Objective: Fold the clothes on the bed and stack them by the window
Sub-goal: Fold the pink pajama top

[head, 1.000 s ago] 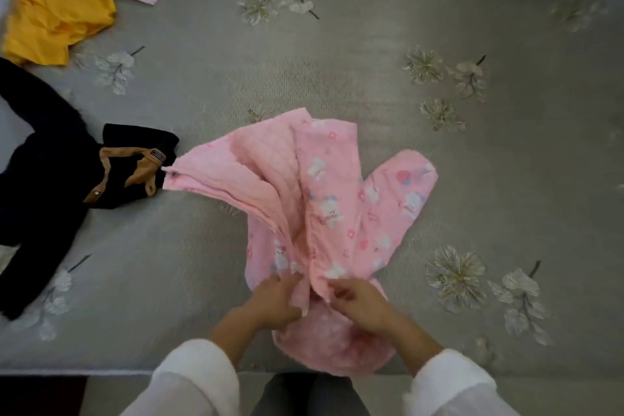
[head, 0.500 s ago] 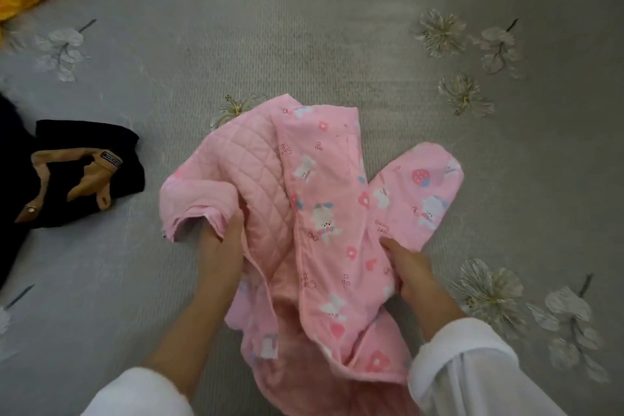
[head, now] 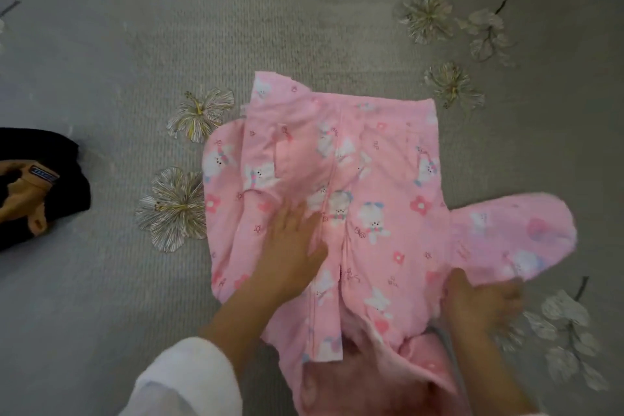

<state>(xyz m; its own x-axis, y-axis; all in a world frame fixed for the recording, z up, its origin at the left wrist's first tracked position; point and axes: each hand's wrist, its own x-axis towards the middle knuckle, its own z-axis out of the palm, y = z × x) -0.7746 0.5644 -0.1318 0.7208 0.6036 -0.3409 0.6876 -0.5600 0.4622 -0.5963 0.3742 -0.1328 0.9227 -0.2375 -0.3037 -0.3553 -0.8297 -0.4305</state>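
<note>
- Pink quilted child's jacket with a white bunny and flower print lies spread front-up on the grey textured bedspread, in the middle of the view.
- The jacket's front closure runs down its middle, and the two front panels meet there.
- The jacket's fuzzy pink hood is at the near end, towards the person, partly bunched.
- One jacket sleeve sticks out flat to the right of the jacket's body; its far end is blurred.
- The other jacket sleeve is tucked along the jacket's left edge.
- Left hand lies flat on the jacket's left front panel, just left of the closure, with fingers straight and spread, pressing the cloth and gripping nothing.
- Right hand is at the jacket's right edge, where the outstretched sleeve joins the body. The thumb touches the cloth. The fingers are motion-blurred, so whether they pinch the sleeve cannot be told.
- The hands are well apart, one on each side of the jacket's closure.
- A white cuff covers the left forearm, near the jacket's lower left corner.
- Black garment with tan trim and a small label lies well left of the jacket, cut off by the frame edge.
- Two pale embroidered flowers sit on the bedspread just left of the jacket, and more lie to its upper right and lower right.
</note>
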